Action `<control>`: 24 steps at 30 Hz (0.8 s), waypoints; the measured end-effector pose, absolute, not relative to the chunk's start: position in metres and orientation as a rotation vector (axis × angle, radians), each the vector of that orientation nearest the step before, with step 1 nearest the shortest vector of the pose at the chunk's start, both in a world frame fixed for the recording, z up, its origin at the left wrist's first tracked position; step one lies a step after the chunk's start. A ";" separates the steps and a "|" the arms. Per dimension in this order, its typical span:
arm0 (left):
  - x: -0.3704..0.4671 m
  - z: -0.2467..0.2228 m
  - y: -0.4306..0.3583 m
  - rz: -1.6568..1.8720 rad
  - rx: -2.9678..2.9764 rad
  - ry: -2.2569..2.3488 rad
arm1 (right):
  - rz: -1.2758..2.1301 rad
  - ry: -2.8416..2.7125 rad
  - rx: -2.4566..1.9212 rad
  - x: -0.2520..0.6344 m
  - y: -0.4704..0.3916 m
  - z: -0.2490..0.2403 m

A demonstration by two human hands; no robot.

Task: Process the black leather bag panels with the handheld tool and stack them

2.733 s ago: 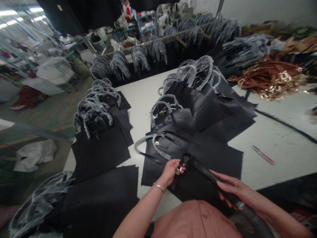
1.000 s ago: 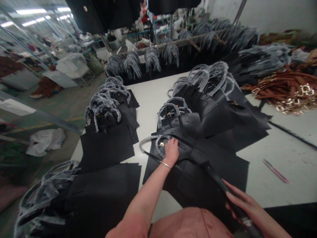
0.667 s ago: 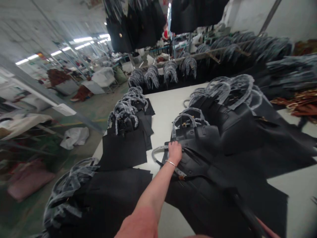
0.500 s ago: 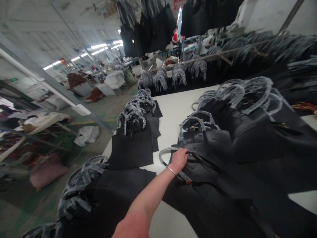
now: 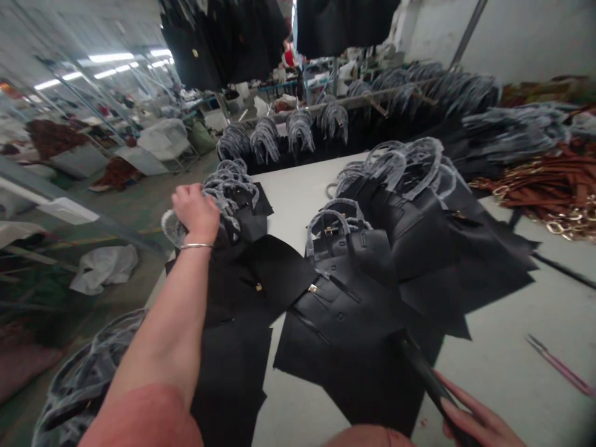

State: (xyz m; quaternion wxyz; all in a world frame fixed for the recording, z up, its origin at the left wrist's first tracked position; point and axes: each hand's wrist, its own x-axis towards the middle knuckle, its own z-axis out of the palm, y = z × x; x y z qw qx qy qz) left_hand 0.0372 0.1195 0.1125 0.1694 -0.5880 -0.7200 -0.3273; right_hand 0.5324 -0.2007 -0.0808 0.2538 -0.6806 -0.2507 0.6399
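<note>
My left hand [image 5: 196,214] is closed around the plastic-wrapped handle of a black bag piece [image 5: 274,273], above the left row of black pieces. That piece has a gold fitting and fans out to the right. At the bottom right my right hand [image 5: 479,419] grips a long black strap-like item [image 5: 431,379], whose far end reaches the black leather pieces in the middle. Just beyond them lies a black bag panel [image 5: 358,254] with wrapped handles standing up.
Black panels with wrapped handles [image 5: 410,167] are piled at the right of the white table [image 5: 288,403]. Pink-handled snips [image 5: 559,366] lie on the right, below brown straps with gold rings [image 5: 554,186]. Black pieces hang overhead [image 5: 223,46]. A metal post slants at left.
My left hand has moved from the middle stack to the left row, bringing a black piece with it. My right hand has come into view with the black item, and the view has turned right.
</note>
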 end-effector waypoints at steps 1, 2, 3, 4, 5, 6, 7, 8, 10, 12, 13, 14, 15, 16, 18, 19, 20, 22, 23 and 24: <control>0.053 0.096 0.112 -1.003 -1.611 -2.010 | 1.746 -0.690 -1.852 0.530 -0.199 -0.079; 0.075 0.073 0.099 -1.015 -1.744 -2.000 | 1.755 -0.696 -1.852 0.529 -0.197 -0.078; 0.101 0.044 0.082 -0.988 -2.013 -2.016 | 1.768 -0.705 -1.849 0.528 -0.195 -0.078; 0.128 0.012 0.060 -0.918 -2.313 -2.002 | 1.785 -0.716 -1.844 0.528 -0.193 -0.078; 0.156 -0.023 0.036 -0.849 -2.475 -1.971 | 1.802 -0.726 -1.838 0.527 -0.190 -0.079; 0.182 -0.056 0.009 -0.786 -2.607 -1.929 | 1.820 -0.734 -1.835 0.527 -0.188 -0.079; 0.205 -0.088 -0.018 -0.677 -2.823 -1.806 | 1.836 -0.743 -1.834 0.526 -0.184 -0.078; 0.225 -0.115 -0.045 -0.576 -2.969 -1.712 | 1.851 -0.757 -1.834 0.524 -0.180 -0.078; 0.252 -0.153 -0.091 -0.469 -3.034 -1.698 | 1.882 -0.786 -1.819 0.520 -0.170 -0.075; 0.266 -0.172 -0.123 -0.439 -3.019 -1.758 | 1.909 -0.809 -1.794 0.514 -0.158 -0.073; 0.269 -0.176 -0.134 -0.437 -3.012 -1.780 | 1.922 -0.815 -1.780 0.511 -0.152 -0.072; 0.271 -0.178 -0.141 -0.437 -3.014 -1.788 | 1.931 -0.818 -1.766 0.508 -0.146 -0.072; 0.272 -0.178 -0.146 -0.443 -3.021 -1.784 | 1.937 -0.822 -1.753 0.505 -0.139 -0.072; 0.273 -0.178 -0.149 -0.454 -3.028 -1.774 | 1.940 -0.830 -1.744 0.503 -0.133 -0.073; 0.273 -0.177 -0.153 -0.486 -3.024 -1.760 | 1.945 -0.845 -1.735 0.501 -0.121 -0.074; 0.274 -0.177 -0.153 -0.503 -3.017 -1.755 | 1.951 -0.850 -1.736 0.499 -0.114 -0.074; 0.274 -0.177 -0.154 -0.518 -3.009 -1.753 | 1.962 -0.853 -1.737 0.498 -0.107 -0.073; 0.274 -0.177 -0.154 -0.540 -2.997 -1.743 | 1.983 -0.864 -1.728 0.494 -0.092 -0.072; 0.275 -0.177 -0.154 -0.548 -2.992 -1.734 | 1.993 -0.872 -1.716 0.491 -0.084 -0.072; 0.275 -0.178 -0.154 -0.551 -2.989 -1.725 | 1.998 -0.880 -1.705 0.487 -0.077 -0.071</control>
